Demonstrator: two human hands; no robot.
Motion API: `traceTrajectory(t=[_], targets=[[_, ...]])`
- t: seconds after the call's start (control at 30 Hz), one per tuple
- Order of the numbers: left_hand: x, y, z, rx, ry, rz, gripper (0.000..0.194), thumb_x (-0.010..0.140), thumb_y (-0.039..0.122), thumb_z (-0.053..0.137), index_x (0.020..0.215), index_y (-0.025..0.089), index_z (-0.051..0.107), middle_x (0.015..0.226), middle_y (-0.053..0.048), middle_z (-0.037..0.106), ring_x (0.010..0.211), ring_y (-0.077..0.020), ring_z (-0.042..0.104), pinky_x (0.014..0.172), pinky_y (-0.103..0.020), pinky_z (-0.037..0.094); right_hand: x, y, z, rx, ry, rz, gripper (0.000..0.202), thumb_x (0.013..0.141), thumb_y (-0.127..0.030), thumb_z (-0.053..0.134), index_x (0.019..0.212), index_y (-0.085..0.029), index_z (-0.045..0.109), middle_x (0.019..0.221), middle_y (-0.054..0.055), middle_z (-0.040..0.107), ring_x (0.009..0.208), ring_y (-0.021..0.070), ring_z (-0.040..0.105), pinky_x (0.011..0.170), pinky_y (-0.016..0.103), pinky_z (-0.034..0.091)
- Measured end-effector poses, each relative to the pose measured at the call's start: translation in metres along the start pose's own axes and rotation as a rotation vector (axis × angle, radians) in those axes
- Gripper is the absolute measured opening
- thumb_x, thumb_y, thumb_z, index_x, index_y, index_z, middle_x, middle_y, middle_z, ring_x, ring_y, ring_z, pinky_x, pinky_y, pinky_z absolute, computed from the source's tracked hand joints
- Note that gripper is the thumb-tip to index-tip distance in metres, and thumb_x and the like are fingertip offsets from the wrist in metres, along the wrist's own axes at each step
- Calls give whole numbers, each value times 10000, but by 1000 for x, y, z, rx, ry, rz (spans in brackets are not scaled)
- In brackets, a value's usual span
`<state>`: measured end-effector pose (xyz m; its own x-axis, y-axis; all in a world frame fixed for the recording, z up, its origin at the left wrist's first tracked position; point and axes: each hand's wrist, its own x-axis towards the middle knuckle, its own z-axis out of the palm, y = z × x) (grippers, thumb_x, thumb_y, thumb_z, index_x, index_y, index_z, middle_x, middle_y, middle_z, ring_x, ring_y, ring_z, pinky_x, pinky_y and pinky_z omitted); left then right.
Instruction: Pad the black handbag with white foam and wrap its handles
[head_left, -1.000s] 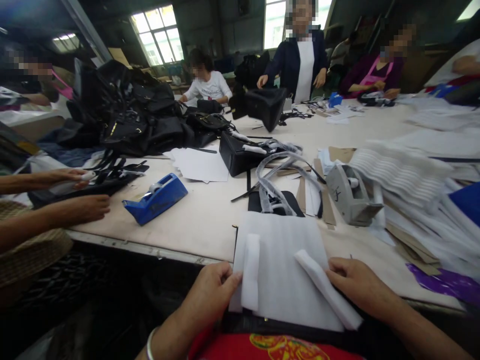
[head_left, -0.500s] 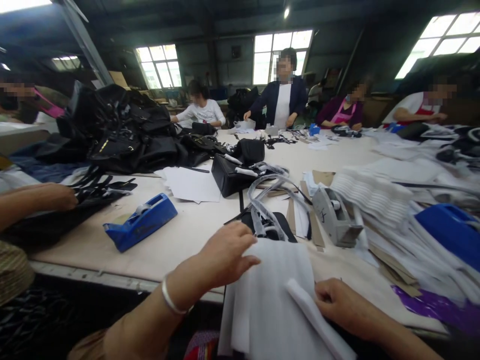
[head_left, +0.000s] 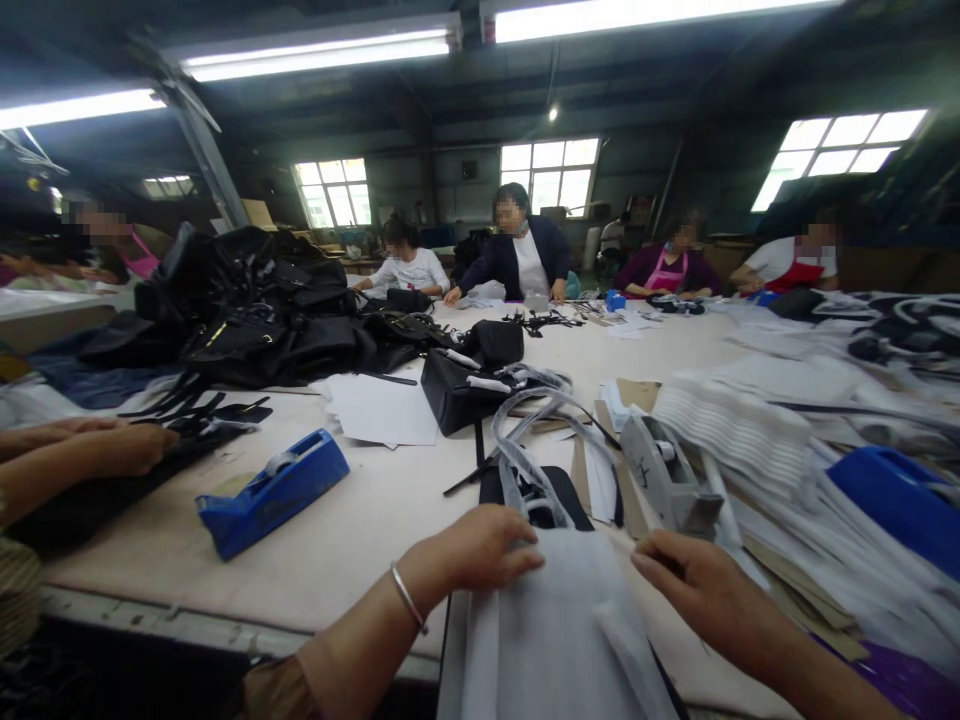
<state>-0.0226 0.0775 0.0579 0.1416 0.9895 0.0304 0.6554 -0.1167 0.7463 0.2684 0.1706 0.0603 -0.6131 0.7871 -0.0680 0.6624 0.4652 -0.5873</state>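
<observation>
View from a head cam over a long pale worktable [head_left: 360,540], smooth and matte, crowded w/ materials. Nearest the viewer lies a white foam sheet [head_left: 559,640], soft, thin, slightly translucent, w/ a folded strip on top; its lower part runs off the bottom edge of the frame. A black item sits under it, only its edge showing.

Left hand [head_left: 480,550] rests palm down on the sheet's top left corner, fingers loosely curled & pressing, not gripping; a thin silver bangle circles the wrist. Right hand [head_left: 690,590] sits at the sheet's upper right edge, fingers bent inward; can't tell if it pinches the foam or just touches it.

Just beyond the sheet: clear plastic-wrapped straps [head_left: 536,440] looping in curves over a black flat piece. To the right, a grey tape dispenser [head_left: 664,475], blocky & tilted. To the left, well apart, a blue tape dispenser [head_left: 274,490], glossy plastic, wedge-shaped. Further back, a boxy black handbag [head_left: 461,385] & a big heap of black bags [head_left: 247,310], shiny leather-like. Right side: stacks of white ribbed foam [head_left: 739,425], partly blurred.

A co-worker's hand [head_left: 131,450] at far left rests on black material. Other people sit at the far end, small & indistinct.
</observation>
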Motion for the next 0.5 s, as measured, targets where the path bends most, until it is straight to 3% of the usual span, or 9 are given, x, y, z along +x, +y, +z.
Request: traceTrajectory(t=[0.1, 0.17, 0.33, 0.5], targets=[[35, -16, -15, -227, 303, -381, 202, 808, 346, 697, 725, 162, 711, 743, -53, 690, 791, -205, 642, 727, -282, 477, 23, -21, -1, 146, 16, -45, 303, 907, -461, 501, 848, -213, 666, 820, 30, 690, 803, 212, 619, 724, 302, 433], [59, -29, -18, -311, 416, -530, 189, 833, 306, 677, 758, 132, 672, 740, -59, 669, 757, -186, 638, 664, -266, 479, 46, -28, 6, 194, 46, -61, 282, 884, -428, 513, 851, -198, 673, 806, 25, 687, 800, 208, 615, 726, 298, 435], [105, -55, -12, -485, 410, -751, 266, 952, 352, 601, 1028, 99, 633, 906, -65, 671, 747, -141, 649, 661, -278, 552, 102, -29, 31, 268, 47, 23, 219, 826, -325, 517, 775, -158, 649, 678, 16, 633, 688, 173, 589, 634, 261, 409], [136, -68, -4, -462, 404, -850, 307, 968, 391, 587, 1128, 131, 617, 1024, -62, 660, 828, -152, 651, 722, -317, 576, 128, -27, 48, 266, -28, 66, 183, 792, -212, 532, 626, -159, 587, 555, -4, 554, 579, 136, 543, 563, 245, 348]])
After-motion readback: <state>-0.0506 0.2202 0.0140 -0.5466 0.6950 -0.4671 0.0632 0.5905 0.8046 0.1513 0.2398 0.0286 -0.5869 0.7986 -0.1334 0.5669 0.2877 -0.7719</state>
